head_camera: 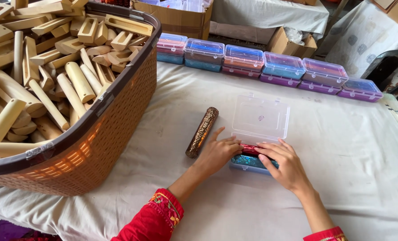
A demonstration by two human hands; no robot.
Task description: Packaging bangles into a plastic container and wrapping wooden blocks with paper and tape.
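Red glitter roll pressed into open plastic box by both hands' fingertips, ungripped.

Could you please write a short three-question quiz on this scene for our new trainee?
1. True or false: the lid of the clear plastic box under the hands stands open.
2. Which lies just left of the left hand? A) a brown glittery cylinder; B) a pair of scissors; C) a metal spoon.
3. What fills the large brown woven plastic basket?

Key
1. True. The lid tilts back while the left hand and the right hand press on the red glittery roll inside.
2. A.
3. Pale wooden pieces: rods and slotted blocks.
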